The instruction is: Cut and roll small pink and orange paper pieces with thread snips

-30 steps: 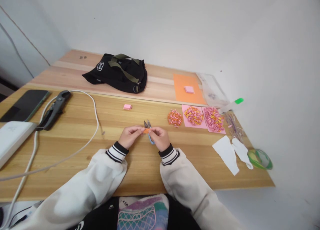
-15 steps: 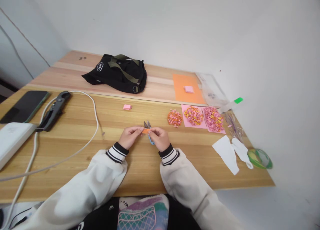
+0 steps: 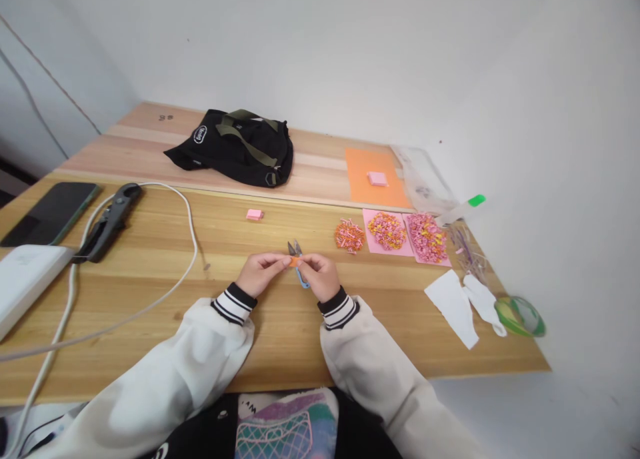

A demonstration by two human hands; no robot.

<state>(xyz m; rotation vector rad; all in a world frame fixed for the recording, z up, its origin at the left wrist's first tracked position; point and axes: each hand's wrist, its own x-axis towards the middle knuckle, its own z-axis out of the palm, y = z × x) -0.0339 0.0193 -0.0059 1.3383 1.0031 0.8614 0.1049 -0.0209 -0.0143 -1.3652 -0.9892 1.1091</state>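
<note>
Between my two hands is a small orange paper strip (image 3: pixel 294 262), pinched at both ends. My left hand (image 3: pixel 260 272) grips its left end between thumb and fingers. The right end is in the pinch of my right hand (image 3: pixel 320 274). Under the strip lies a pair of thread snips (image 3: pixel 296 248) with dark blades and a blue handle, partly covered by my right hand. A small pink stack of paper (image 3: pixel 255 214) sits beyond my left hand. To the right are a pile of orange and pink bits (image 3: pixel 349 236) and mixed piles on pink sheets (image 3: pixel 387 231).
A black bag (image 3: pixel 240 149) lies at the back, beside an orange sheet (image 3: pixel 357 179) bearing a pink stack. On the left are a phone (image 3: pixel 50 212), a white box (image 3: pixel 30 279), dark pliers (image 3: pixel 110 222) and a looped cable (image 3: pixel 193 246). White paper pieces (image 3: pixel 453 306) lie right.
The orange strip looks shorter between my fingertips, with my left fingertips slightly closer to the right ones. Everything else stays in place.
</note>
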